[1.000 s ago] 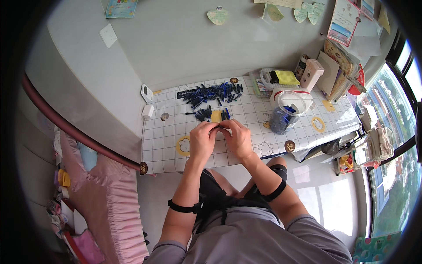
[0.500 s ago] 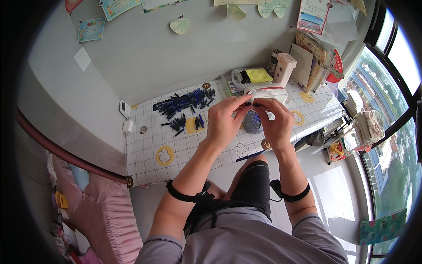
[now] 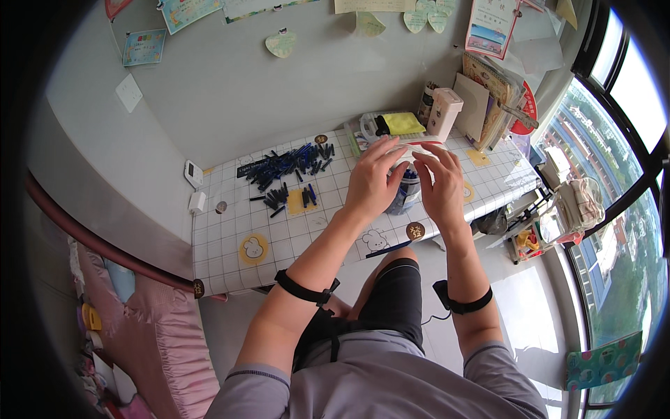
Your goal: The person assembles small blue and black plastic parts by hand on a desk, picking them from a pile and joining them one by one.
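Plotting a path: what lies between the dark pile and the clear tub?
From the dark pile toward the clear tub, the head view shows gridded tablecloth, then the left hand.

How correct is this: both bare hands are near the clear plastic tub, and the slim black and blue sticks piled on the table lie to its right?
Not quite: the piled black and blue sticks lie to the left of the clear tub, as the head view shows.

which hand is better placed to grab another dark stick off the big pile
Left, most likely: the left hand is nearer the pile of dark sticks, which lies to its left, while the right hand is farther off, by the right side of the clear tub.
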A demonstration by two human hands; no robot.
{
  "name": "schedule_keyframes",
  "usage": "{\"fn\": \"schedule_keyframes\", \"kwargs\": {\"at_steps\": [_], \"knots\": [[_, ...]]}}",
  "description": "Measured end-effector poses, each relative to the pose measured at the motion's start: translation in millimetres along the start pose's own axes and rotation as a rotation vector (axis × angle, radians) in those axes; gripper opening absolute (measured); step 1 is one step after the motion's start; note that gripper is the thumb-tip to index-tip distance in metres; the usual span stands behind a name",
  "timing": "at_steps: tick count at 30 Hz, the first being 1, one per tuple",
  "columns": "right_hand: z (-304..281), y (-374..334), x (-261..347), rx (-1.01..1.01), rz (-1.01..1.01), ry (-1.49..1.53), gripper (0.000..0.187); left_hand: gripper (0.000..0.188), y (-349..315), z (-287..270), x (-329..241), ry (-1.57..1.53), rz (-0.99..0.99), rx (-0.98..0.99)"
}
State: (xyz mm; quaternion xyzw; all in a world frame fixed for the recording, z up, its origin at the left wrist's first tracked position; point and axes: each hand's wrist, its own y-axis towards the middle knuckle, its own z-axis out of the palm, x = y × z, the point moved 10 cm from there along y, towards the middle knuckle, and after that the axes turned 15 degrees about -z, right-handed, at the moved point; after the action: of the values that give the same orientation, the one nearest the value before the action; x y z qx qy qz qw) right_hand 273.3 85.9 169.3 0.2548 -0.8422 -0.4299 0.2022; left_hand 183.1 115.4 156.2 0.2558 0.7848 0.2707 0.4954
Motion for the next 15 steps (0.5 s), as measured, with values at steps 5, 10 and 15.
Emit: {"fn": "schedule_keyframes", "kwargs": {"at_steps": [5,10,15], "knots": [[-6.9,3.7,32.2,-0.107,-0.105,-0.062,0.016,0.023,-15.0,-36.0,6.4,0.028,-0.046,-0.103],[33.5,-3.8,74.6,-0.078,-0.169,0.172,0.019,0.022,-46.8,-87.4,43.6,0.159,-0.156,-0.218],[120.4,-19.5,91.4,0.196,-0.133,0.344,0.027,0.023,-90.2,-109.8,87.8,0.383,-0.311,-0.224]]}}
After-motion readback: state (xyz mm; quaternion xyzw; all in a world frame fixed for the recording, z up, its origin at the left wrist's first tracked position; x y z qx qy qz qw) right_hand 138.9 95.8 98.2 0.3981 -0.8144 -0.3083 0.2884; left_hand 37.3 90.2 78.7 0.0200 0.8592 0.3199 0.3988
